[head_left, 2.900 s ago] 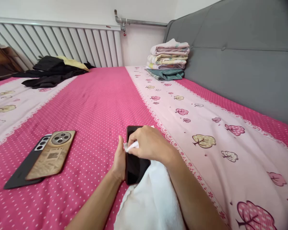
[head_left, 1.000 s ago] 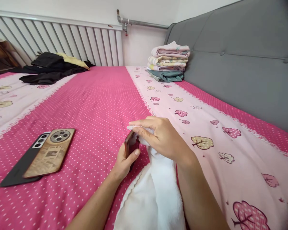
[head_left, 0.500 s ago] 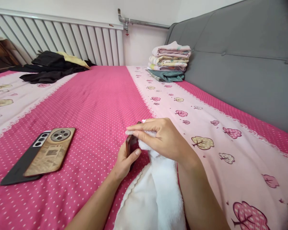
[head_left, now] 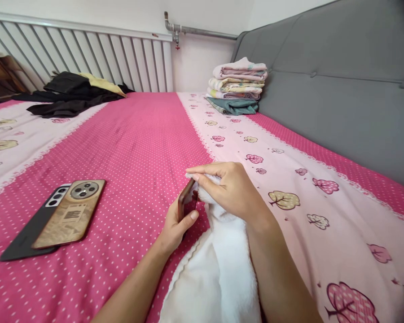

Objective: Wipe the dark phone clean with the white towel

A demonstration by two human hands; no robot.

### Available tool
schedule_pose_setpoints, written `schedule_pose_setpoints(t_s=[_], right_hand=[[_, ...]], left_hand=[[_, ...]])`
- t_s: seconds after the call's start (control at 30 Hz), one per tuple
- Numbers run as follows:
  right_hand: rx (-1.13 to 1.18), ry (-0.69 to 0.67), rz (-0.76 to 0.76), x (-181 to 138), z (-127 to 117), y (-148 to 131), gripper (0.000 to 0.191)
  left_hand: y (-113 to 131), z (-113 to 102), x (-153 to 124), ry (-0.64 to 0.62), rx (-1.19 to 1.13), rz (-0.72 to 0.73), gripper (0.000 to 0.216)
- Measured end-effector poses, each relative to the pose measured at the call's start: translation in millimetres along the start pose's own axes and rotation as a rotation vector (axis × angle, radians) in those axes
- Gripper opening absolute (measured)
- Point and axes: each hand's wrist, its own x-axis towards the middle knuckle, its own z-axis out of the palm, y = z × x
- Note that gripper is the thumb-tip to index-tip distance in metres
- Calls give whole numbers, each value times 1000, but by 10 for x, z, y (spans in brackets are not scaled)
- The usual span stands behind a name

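White fluffy towel [head_left: 218, 273] draped up from the near edge, bunched under the right hand [head_left: 227, 188]. Right fingers curled closed around the towel's top end, forefinger stretched flat to the left, pressing the cloth against the upper edge of a slim dark phone [head_left: 186, 204]. Left hand [head_left: 175, 226] just below, thumb and fingers clamped on that phone, holding it tilted up on its edge above the pink white-dotted bedsheet [head_left: 138, 148]. Phone near the middle of the bed, close to the near side, touching both hands and the towel.

Off to the left, lying flat on the sheet: a gold-brown phone with a round camera ring [head_left: 69, 214], overlapping a black phone [head_left: 30, 235] beneath it, well apart from the hands. Far left, a heap of black clothing [head_left: 70, 96] by the white slatted rail [head_left: 87, 56]. Far right, a stack of folded pastel linens [head_left: 237, 85] against the grey padded headboard [head_left: 323, 80].
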Motion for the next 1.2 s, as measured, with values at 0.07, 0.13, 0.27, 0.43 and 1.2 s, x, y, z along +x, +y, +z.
schedule_pose_setpoints(t_s=[0.07,0.13,0.27,0.43,1.2], right_hand=[[28,-42,-12,-21,0,-63,20],[49,-93,-24,-45,-12,-125,20],[88,-196,-59,-91,-57,-236,21],[105,-243,-67,-106,-92,-291,20],[174,-237,17,-85,-104,-246,21]], left_hand=[[27,22,8,14,0,2,57],[48,38,12,26,5,13,56],[66,44,16,-1,25,33,50],[94,49,24,-62,38,28,49],[101,70,6,19,16,5,48]])
